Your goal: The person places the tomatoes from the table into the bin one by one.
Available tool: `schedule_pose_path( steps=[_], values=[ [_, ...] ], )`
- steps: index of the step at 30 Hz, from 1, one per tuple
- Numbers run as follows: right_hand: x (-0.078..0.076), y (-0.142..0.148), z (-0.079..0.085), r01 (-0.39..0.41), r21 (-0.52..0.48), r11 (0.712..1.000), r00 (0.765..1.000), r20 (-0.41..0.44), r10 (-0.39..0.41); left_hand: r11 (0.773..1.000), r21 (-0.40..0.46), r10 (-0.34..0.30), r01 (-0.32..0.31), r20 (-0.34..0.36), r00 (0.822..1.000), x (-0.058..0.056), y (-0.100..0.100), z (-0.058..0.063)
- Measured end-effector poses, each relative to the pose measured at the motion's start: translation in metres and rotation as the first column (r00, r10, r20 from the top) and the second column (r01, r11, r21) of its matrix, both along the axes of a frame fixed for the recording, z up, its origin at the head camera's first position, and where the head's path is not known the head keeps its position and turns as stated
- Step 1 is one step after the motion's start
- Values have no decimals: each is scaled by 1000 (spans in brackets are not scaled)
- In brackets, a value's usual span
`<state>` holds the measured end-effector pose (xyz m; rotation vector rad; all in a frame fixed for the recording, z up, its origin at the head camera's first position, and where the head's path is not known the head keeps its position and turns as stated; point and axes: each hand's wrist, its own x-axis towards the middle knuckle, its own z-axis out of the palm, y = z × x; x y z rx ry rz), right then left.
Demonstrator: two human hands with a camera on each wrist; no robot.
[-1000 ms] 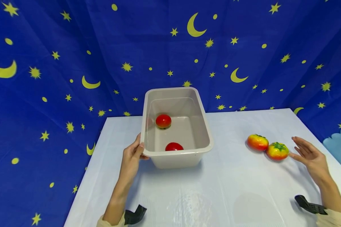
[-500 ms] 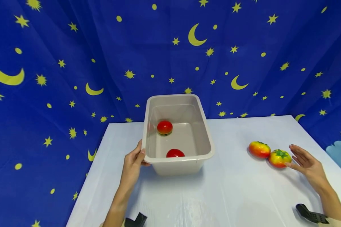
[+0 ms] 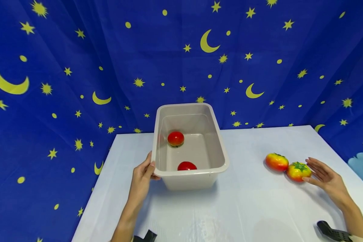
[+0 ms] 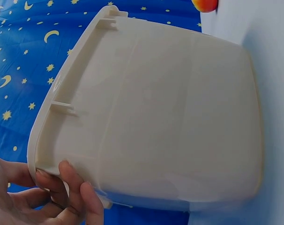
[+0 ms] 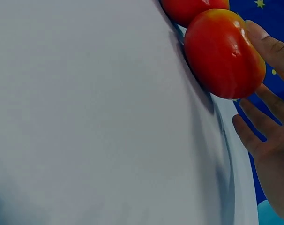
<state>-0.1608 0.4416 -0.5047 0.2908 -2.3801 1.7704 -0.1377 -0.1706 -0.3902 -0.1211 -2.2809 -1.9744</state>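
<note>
My left hand grips the left rim of a grey plastic bin, thumb on top and fingers curled under the lip, as the left wrist view shows. Inside the bin lie two red tomatoes, one toward the back left and one near the front wall, partly hidden by the rim. Over on the right, my right hand is spread beside a yellow-red tomato with a green star-shaped top. Its thumb is right at that tomato's side, the fingers extended past it. A second yellow-red tomato sits against the first.
A white-covered table carries everything. Behind it hangs a blue curtain with yellow moons and stars, close to the table's back edge. Black wrist straps sit on both forearms.
The head view has tilted up slightly, so everything appears lower. My right hand has come a little closer to the nearer yellow-red tomato. My left hand keeps its grip on the bin.
</note>
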Motion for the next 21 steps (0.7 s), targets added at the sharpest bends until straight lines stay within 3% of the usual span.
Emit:
schedule_pose_path(
  steps=[8,21],
  values=[
    [-1,1,-3,-38,-74,996,999,-13,37,1000,3,-4,4,1,1000,1,0,0],
    [1,3,-8,60,144,988,997,49,-67,1000,12,-5,5,20,1000,0,1,0]
  ],
)
